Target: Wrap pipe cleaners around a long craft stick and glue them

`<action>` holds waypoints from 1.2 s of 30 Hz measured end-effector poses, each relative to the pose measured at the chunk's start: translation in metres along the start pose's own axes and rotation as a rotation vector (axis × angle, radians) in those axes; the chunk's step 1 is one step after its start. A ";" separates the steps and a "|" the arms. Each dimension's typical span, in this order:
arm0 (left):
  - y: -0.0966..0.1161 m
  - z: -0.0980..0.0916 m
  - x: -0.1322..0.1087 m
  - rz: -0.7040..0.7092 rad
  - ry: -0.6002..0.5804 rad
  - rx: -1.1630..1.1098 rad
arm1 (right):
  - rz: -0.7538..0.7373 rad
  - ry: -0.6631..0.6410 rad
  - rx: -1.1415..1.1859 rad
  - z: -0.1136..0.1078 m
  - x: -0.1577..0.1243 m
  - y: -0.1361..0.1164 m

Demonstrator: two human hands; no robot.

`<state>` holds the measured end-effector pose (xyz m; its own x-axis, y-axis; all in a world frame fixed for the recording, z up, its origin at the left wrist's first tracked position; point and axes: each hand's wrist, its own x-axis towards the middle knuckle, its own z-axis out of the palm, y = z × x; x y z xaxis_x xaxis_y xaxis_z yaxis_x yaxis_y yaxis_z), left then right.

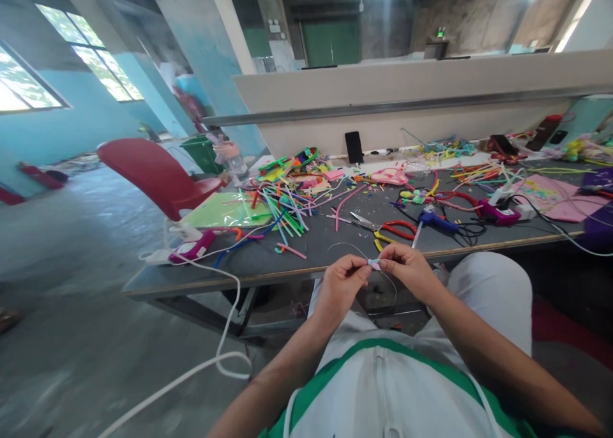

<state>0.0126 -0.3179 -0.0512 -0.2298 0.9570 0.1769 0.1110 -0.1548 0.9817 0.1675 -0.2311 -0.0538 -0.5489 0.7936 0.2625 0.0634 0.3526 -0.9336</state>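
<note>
My left hand (342,288) and my right hand (407,269) meet just in front of the table's edge. Between them is a small pale pink and light blue piece (374,264), pinched from both sides by thumbs and fingertips. A thin pale thread or wire (393,288) loops out from it, below and up over the table. What the piece is made into is too small to tell. Beyond my right hand lie scissors with red handles (400,228), yellow-handled pliers (380,240) and a blue glue gun (438,222).
Coloured straw-like strips (282,208) are heaped at the left of the table, by a green sheet (225,209). A black phone (354,147) leans at the back. Magenta power strips (194,246) and a white cable (225,336) trail off the left edge. A red chair (148,173) stands beyond.
</note>
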 end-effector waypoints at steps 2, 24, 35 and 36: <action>0.000 0.001 0.000 -0.003 0.000 -0.005 | -0.022 0.015 -0.026 -0.002 -0.001 0.001; 0.001 0.008 0.003 -0.072 -0.061 0.021 | -0.186 0.021 -0.292 -0.019 -0.006 -0.011; -0.011 0.008 0.003 -0.074 -0.103 -0.051 | -0.352 -0.070 -0.533 -0.020 -0.014 -0.015; -0.012 0.008 0.002 -0.072 -0.117 -0.048 | -0.346 -0.075 -0.543 -0.020 -0.014 -0.013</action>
<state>0.0184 -0.3118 -0.0632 -0.1207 0.9878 0.0988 0.0510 -0.0932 0.9943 0.1906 -0.2371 -0.0401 -0.6689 0.5591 0.4899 0.2741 0.7981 -0.5366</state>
